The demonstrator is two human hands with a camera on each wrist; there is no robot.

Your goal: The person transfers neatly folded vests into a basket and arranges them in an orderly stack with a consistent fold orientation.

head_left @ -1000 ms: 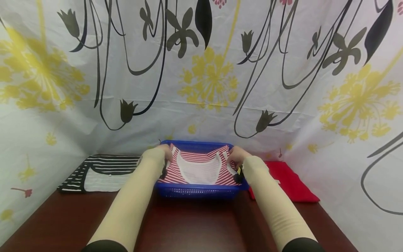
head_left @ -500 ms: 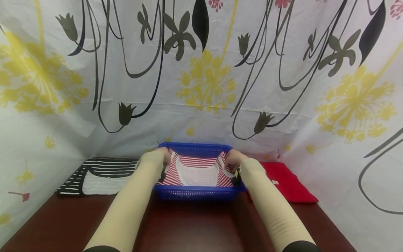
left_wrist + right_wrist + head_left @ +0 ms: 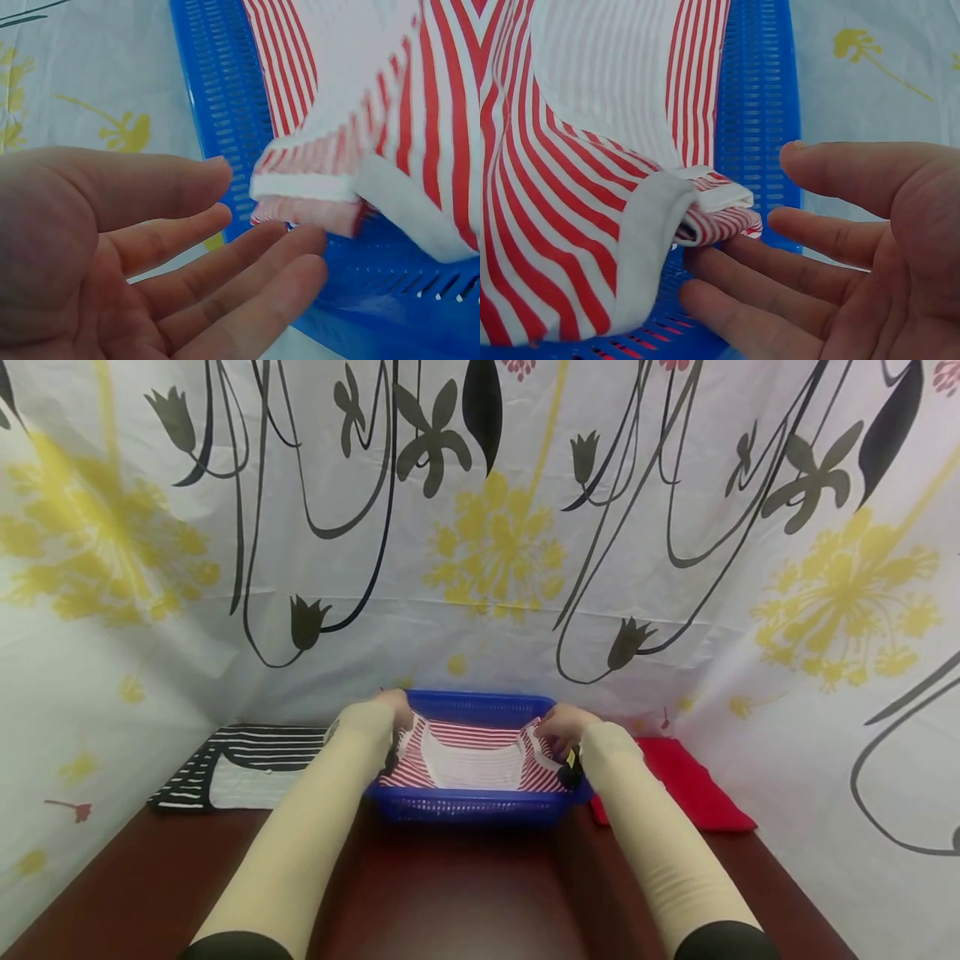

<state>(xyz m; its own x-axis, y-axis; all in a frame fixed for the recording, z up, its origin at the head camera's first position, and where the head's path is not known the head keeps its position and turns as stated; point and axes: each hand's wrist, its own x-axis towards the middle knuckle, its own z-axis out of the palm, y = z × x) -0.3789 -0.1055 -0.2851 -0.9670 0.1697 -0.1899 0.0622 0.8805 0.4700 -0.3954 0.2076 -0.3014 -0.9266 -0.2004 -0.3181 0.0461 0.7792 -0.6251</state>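
A red-and-white striped shirt [image 3: 472, 735] with a white panel lies in a blue plastic basket [image 3: 472, 807]. My left hand [image 3: 396, 706] is at the shirt's left shoulder. In the left wrist view its thumb and fingers are spread, with the fingertips [image 3: 309, 238] close to the white-edged shoulder cloth [image 3: 304, 186]. At the other shoulder is my right hand [image 3: 564, 725]. The right wrist view shows that thumb apart from the cloth [image 3: 724, 196], while the lower fingertips [image 3: 705, 262] lie at or just under it. Whether they touch is unclear.
To the left, a folded black-and-white striped garment [image 3: 251, 781] lies on the dark red-brown table [image 3: 450, 885]. A folded red garment [image 3: 697, 789] lies right of the basket, partly behind my right forearm. A flower-printed white sheet [image 3: 480, 652] hangs behind the basket.
The shirt's shoulders have sunk lower into the basket, and more of the basket's back wall shows. My left hand has risen slightly away from the shirt. The view has shifted a little.
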